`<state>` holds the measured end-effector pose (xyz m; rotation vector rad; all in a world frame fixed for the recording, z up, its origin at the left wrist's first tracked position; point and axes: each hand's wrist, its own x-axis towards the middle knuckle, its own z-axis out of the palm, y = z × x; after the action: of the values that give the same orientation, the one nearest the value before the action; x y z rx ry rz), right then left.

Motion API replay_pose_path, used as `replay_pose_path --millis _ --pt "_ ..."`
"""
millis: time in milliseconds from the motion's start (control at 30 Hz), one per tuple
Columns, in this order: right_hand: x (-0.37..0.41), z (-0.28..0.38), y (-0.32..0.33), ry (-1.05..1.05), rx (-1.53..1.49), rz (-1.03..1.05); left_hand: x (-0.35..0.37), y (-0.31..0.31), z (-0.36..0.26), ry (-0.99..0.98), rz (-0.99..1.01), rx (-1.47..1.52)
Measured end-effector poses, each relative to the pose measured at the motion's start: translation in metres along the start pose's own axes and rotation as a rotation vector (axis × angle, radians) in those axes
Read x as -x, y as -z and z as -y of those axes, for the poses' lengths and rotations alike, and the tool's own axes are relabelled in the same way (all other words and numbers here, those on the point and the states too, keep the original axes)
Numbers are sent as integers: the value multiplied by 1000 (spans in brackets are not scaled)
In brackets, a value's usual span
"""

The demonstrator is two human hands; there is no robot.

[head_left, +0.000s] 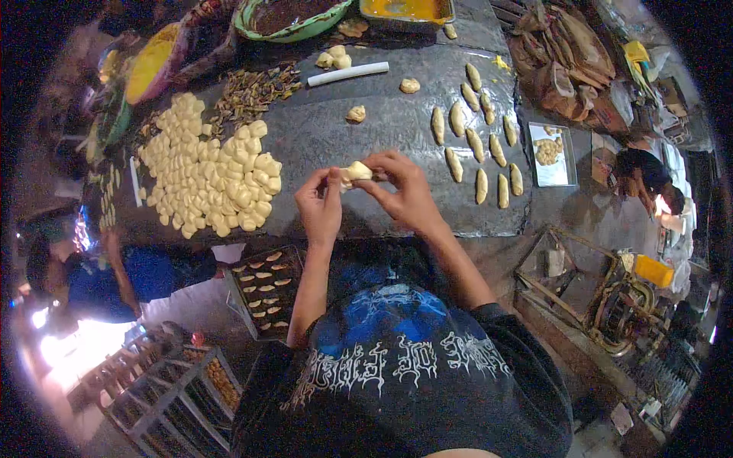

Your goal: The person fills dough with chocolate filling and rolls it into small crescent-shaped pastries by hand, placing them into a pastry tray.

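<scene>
Between my two hands, above the front part of the dark worktable (328, 130), is a pale piece of dough (355, 173). My left hand (321, 197) pinches its left end with thumb and fingers. On the other side, my right hand (401, 189) grips the dough with thumb and curled fingers. To the left lies a big heap of small dough pieces (217, 172). Shaped dough rolls (474, 143) lie in loose rows on the right. A lone dough ball (356, 114) sits just beyond my hands, and another dough ball (410, 85) is farther back.
A white rod (348, 73) lies near a few dough balls (334, 57). Behind are a green basin (252, 30) of dark filling and a metal pan (408, 27) with yellow liquid. A tray of pastries (265, 290) is below left. Other people (145, 271) work at both sides.
</scene>
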<state>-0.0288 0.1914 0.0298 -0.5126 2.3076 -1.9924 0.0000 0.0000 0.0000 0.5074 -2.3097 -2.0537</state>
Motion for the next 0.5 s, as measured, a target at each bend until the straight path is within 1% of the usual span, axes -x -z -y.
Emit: replay_pose_path --millis 67,100,167,233,267,333,367,433,467,500 --pt "-8 -10 -11 -46 -201 28 -6 4 -18 -239 -129 80" --pt "22 0 18 -141 -231 33 28 -31 -25 -327 -128 68" --pt "12 12 6 -211 -441 12 30 -31 -74 -623 -146 -120" --pt "9 29 -4 -380 -624 98 29 -33 -112 -904 -169 -309" --pt "13 35 -10 -483 -710 145 31 -32 -116 -1025 -179 -408" --pt "20 22 -17 -342 -1004 231 27 -26 -112 -1006 23 -280" --pt "20 13 -16 -398 -1028 208 21 -22 -110 -998 124 -213" --pt "19 -7 -15 -509 -1079 155 -2 -20 -100 -934 221 -124" --pt "18 -47 -22 -519 -1011 3 -18 -20 -83 -913 269 -96" --pt "2 -17 -17 -609 -1242 80 -34 -18 -68 -961 318 -178"
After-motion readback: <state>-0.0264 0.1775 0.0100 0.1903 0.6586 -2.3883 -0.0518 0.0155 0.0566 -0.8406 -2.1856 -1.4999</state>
